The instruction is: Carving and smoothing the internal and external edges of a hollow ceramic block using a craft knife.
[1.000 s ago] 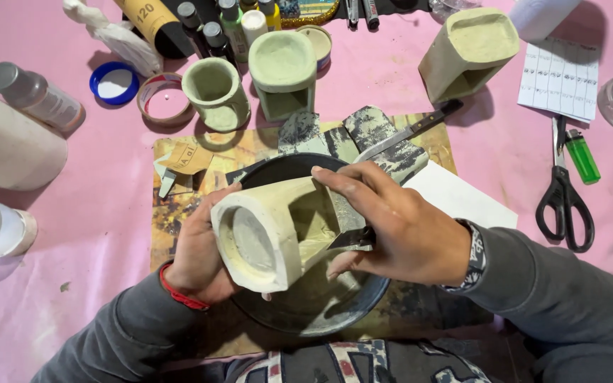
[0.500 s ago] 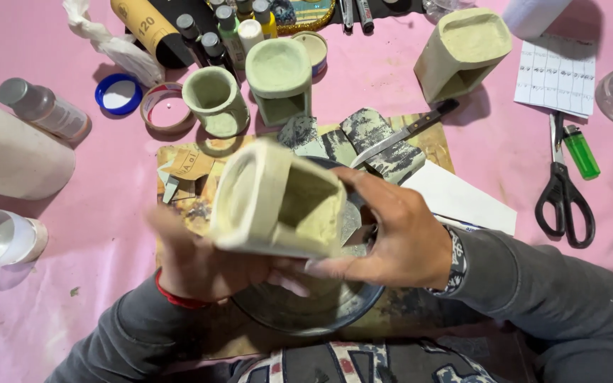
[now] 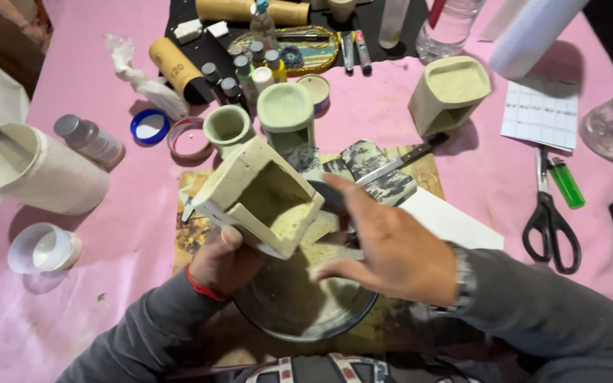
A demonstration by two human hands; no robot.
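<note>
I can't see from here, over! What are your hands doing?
Left hand grips pale clay block, tilted. Right hand open beside it. Dark bowl below; knife behind.

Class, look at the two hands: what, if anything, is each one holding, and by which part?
The left hand grips the pale boxy cast piece from below, at its lower end. The right hand holds nothing; its fingers are spread beside the piece.

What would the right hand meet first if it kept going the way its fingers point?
The right hand points leftward, toward the hollow grey-green block that the left hand holds over the dark bowl. It would likely meet the block's lower open end first, though the depth between them is unclear.
</note>
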